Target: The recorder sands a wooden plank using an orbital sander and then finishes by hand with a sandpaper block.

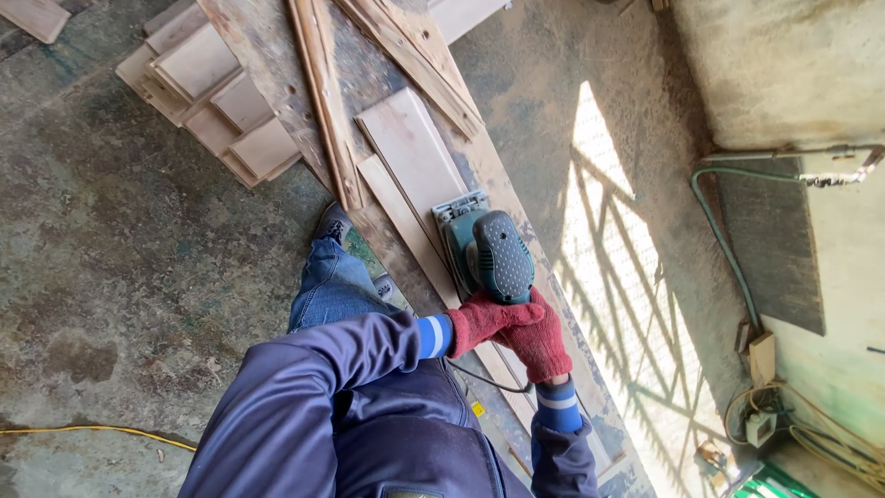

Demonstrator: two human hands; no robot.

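Note:
A teal and dark green electric sander rests flat on a pale wooden board that lies on a rough plank workbench. My left hand and my right hand, both in red knit gloves, overlap on the sander's rear grip. A second narrow board lies alongside the first. The sander's black cord trails below my hands.
A stack of small wooden panels sits at the bench's left end. My leg in jeans and a shoe stand by the bench. A yellow cable crosses the concrete floor. A green hose and wall boxes are at the right.

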